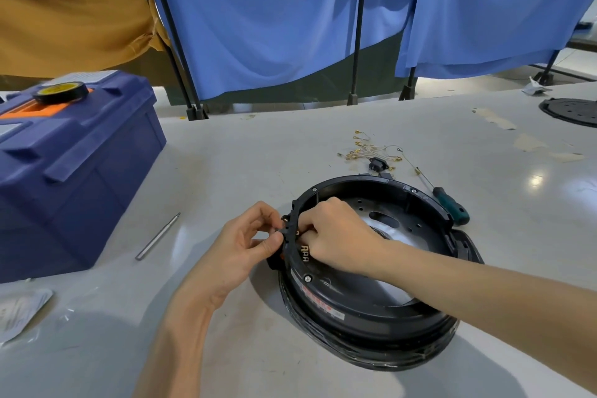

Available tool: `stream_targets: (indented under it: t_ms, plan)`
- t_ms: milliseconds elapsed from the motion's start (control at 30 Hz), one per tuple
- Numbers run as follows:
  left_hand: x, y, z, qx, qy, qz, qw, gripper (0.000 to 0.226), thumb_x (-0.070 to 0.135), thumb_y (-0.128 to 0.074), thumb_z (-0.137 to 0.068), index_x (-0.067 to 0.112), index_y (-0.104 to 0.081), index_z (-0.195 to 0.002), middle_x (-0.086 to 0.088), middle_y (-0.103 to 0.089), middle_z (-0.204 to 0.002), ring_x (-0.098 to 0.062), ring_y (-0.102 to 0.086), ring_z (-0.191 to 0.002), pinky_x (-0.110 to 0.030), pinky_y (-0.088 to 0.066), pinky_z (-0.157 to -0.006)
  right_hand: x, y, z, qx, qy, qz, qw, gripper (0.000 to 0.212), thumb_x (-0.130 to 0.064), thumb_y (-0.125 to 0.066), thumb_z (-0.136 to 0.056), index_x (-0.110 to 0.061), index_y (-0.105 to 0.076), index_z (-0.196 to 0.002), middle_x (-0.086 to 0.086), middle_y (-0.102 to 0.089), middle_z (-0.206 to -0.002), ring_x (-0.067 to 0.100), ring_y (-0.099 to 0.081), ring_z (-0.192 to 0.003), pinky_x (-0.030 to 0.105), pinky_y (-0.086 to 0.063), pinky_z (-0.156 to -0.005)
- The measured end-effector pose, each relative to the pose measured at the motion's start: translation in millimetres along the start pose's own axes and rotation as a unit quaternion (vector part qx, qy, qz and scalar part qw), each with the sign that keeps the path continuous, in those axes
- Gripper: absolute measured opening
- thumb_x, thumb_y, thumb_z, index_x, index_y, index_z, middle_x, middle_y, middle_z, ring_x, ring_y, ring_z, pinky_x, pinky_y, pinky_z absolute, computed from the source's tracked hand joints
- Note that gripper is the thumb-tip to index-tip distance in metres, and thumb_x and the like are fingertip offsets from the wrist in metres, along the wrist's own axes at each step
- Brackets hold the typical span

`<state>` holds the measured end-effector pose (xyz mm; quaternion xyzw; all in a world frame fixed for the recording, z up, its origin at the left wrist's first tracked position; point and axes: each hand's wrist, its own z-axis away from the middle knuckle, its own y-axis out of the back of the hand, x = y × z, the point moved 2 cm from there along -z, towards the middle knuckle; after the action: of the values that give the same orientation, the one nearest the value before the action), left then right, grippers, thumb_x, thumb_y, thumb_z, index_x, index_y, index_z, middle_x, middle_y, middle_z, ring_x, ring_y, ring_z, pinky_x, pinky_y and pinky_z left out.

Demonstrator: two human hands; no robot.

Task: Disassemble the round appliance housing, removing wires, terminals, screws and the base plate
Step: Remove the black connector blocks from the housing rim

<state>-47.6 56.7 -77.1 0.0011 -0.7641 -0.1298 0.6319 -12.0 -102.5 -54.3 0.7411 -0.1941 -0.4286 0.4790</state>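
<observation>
the left hand (248, 241) is pinching a small black part on the outer rim of the round housing (371, 271), fingers together on it. the right hand (329, 229) is pressing the same spot from inside, closed; on what, i cannot tell. i think both should be pulling gently and evenly, because the plastic rim looks thin. the housing is lying on the smooth grey table (242, 155), glossy and black, with the removed wires (368, 152) and the screwdriver (449, 203) behind.

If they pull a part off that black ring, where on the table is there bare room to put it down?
Bare table lies between the toolbox and the housing, past the metal bit, and along the near edge. Behind the housing it is crowded: wires and a screwdriver.
</observation>
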Motion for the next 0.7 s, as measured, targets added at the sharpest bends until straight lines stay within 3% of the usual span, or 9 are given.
stream_targets:
  t_ms: [100, 167, 233, 300, 367, 500, 567, 633, 700]
  plan:
    - [-3, 3, -1, 0.011, 0.003, -0.003, 1.000, 0.005, 0.013, -0.060, -0.090, 0.012, -0.057, -0.088, -0.010, -0.062, -0.091, -0.012, -0.057, -0.089, -0.017, -0.049, -0.074, 5, 6, -2, -0.002, -0.031, -0.044, 0.999, 0.013, -0.019, -0.068, -0.079, -0.009, -0.073, -0.073, 0.009, -0.068, -0.065, 0.026, -0.060, -0.065, 0.037, -0.051, -0.064]
    - [-5, 8, -1, 0.038, 0.002, 0.001, 0.999, 0.003, 0.011, -0.058, -0.092, 0.012, -0.057, -0.089, -0.003, -0.065, -0.089, -0.011, -0.059, -0.088, -0.022, -0.050, -0.077, 8, 11, -2, 0.014, -0.051, -0.075, 0.996, 0.019, -0.028, -0.076, -0.076, -0.010, -0.074, -0.074, 0.007, -0.068, -0.064, 0.021, -0.059, -0.063, 0.034, -0.049, -0.064]
    - [-3, 15, -2, 0.097, -0.002, 0.026, 0.995, 0.002, 0.019, -0.058, -0.090, 0.017, -0.058, -0.089, 0.007, -0.067, -0.089, -0.011, -0.059, -0.087, -0.026, -0.047, -0.076, 10, 18, -2, 0.051, -0.058, -0.090, 0.993, 0.023, -0.030, -0.074, -0.081, -0.008, -0.073, -0.077, 0.004, -0.066, -0.064, 0.019, -0.058, -0.063, 0.034, -0.048, -0.064]
    - [3, 17, -2, 0.151, -0.019, 0.050, 0.987, 0.003, 0.029, -0.059, -0.083, 0.028, -0.061, -0.084, 0.010, -0.068, -0.092, -0.011, -0.058, -0.088, -0.021, -0.045, -0.073, 9, 26, -1, 0.096, -0.046, -0.133, 0.985, 0.017, -0.025, -0.066, -0.089, -0.011, -0.072, -0.083, -0.004, -0.063, -0.063, 0.015, -0.058, -0.056, 0.033, -0.049, -0.064]
    - [13, 10, -6, 0.156, -0.046, 0.045, 0.986, 0.003, 0.031, -0.060, -0.082, 0.029, -0.063, -0.082, 0.009, -0.069, -0.098, -0.010, -0.060, -0.090, -0.015, -0.047, -0.073, 3, 33, 0, 0.097, -0.025, -0.197, 0.975, 0.011, -0.023, -0.064, -0.091, -0.018, -0.071, -0.097, -0.008, -0.064, -0.068, 0.014, -0.061, -0.055, 0.033, -0.053, -0.067]
    - [29, -18, -21, 0.154, -0.066, 0.006, 0.986, 0.007, 0.023, -0.063, -0.087, 0.030, -0.065, -0.085, 0.008, -0.067, -0.103, -0.008, -0.063, -0.095, -0.029, -0.051, -0.082, -4, 38, 2, 0.066, -0.001, -0.306, 0.950, 0.021, -0.014, -0.069, -0.087, -0.015, -0.068, -0.107, 0.007, -0.071, -0.077, 0.023, -0.068, -0.064, 0.033, -0.058, -0.069]
    - [35, -26, -30, 0.187, -0.069, -0.020, 0.980, 0.012, 0.037, -0.059, -0.086, 0.038, -0.064, -0.096, 0.012, -0.062, -0.113, -0.002, -0.059, -0.102, -0.023, -0.047, -0.084, 1, 45, 3, 0.109, -0.010, -0.326, 0.939, 0.013, -0.008, -0.066, -0.089, -0.014, -0.070, -0.099, 0.014, -0.070, -0.068, 0.024, -0.068, -0.060, 0.031, -0.059, -0.065]
    - [35, -30, -35, 0.200, -0.048, -0.066, 0.976, 0.043, 0.053, -0.051, -0.080, 0.042, -0.052, -0.122, 0.021, -0.053, -0.127, 0.011, -0.049, -0.113, -0.016, -0.043, -0.088, 13, 57, 4, 0.160, -0.031, -0.346, 0.924, 0.013, -0.003, -0.064, -0.089, -0.014, -0.071, -0.090, 0.010, -0.070, -0.065, 0.021, -0.067, -0.055, 0.027, -0.057, -0.059]
    - [29, -34, -38, 0.183, -0.009, -0.095, 0.978, 0.064, 0.053, -0.053, -0.080, 0.037, -0.038, -0.140, 0.025, -0.047, -0.134, 0.011, -0.044, -0.120, -0.020, -0.038, -0.100, 32, 73, 5, 0.222, -0.058, -0.356, 0.906, 0.015, -0.001, -0.064, -0.088, -0.016, -0.068, -0.086, 0.006, -0.072, -0.068, 0.020, -0.068, -0.054, 0.025, -0.056, -0.054]
